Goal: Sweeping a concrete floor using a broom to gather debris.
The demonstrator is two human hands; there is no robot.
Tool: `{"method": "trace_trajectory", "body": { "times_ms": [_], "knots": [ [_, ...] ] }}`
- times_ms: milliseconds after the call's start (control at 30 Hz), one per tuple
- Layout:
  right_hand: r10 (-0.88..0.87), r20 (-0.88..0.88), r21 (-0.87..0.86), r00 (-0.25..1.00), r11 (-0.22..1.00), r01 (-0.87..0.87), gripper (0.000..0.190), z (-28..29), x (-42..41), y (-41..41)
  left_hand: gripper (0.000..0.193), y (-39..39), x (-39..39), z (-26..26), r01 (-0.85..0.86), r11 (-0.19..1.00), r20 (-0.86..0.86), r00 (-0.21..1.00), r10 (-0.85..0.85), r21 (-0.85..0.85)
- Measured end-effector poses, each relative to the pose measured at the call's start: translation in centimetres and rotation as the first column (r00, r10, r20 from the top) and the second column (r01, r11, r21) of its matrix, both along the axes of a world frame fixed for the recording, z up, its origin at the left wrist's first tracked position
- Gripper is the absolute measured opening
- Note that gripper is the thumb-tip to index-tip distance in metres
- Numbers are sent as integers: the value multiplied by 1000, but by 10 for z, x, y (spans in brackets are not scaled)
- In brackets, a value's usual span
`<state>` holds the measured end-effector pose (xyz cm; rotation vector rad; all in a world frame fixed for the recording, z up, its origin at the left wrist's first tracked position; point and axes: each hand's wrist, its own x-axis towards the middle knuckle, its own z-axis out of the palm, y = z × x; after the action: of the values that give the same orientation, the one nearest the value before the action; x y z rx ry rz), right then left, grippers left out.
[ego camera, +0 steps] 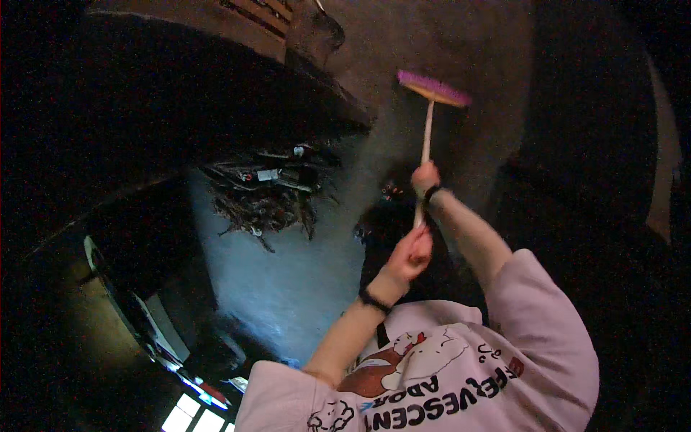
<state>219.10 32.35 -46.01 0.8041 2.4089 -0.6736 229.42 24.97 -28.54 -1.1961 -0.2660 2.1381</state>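
A broom with a pale handle (pixel 428 132) and a wide head of purple-pink bristles (pixel 434 86) extends ahead of me. My right hand (pixel 425 177) is wrapped around the middle of the visible handle. Lower down, close to my body, my left hand (pixel 411 254) grips the upper end of the same handle. The bristles point away from me over the dim brown floor (pixel 486 48); whether they touch it, I cannot tell. My feet are mostly lost in shadow below the hands.
Left of my hands, a heap of dark, tangled debris (pixel 264 208) with pale scraps lies on the bluish, lit floor (pixel 270 275). Wooden slats (pixel 259 19) and a dark object (pixel 326 29) are at the top. A bright window (pixel 189 414) shows bottom left. Deep shadow hides both sides.
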Motion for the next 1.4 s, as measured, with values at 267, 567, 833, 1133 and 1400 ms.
{"method": "trace_trajectory", "body": {
  "times_ms": [267,567,833,1133,1400],
  "knots": [
    [-261,314,-308,913,882,358,23,73,78,-81,17,-100,18,102,314,949,0,950,-314,-22],
    [-233,156,-92,960,964,249,26,37,-17,19,23,-25,-40,29,155,925,-17,987,-159,347],
    [-116,171,7,978,993,117,20,30,29,6,23,-29,6,31,-44,914,191,981,-38,404],
    [-67,297,-29,952,996,79,19,32,144,-126,24,-129,99,80,-46,975,258,966,-12,216],
    [93,304,-828,948,518,215,16,99,188,-177,16,-125,186,161,176,778,-144,935,-324,-603]
  ]
}}
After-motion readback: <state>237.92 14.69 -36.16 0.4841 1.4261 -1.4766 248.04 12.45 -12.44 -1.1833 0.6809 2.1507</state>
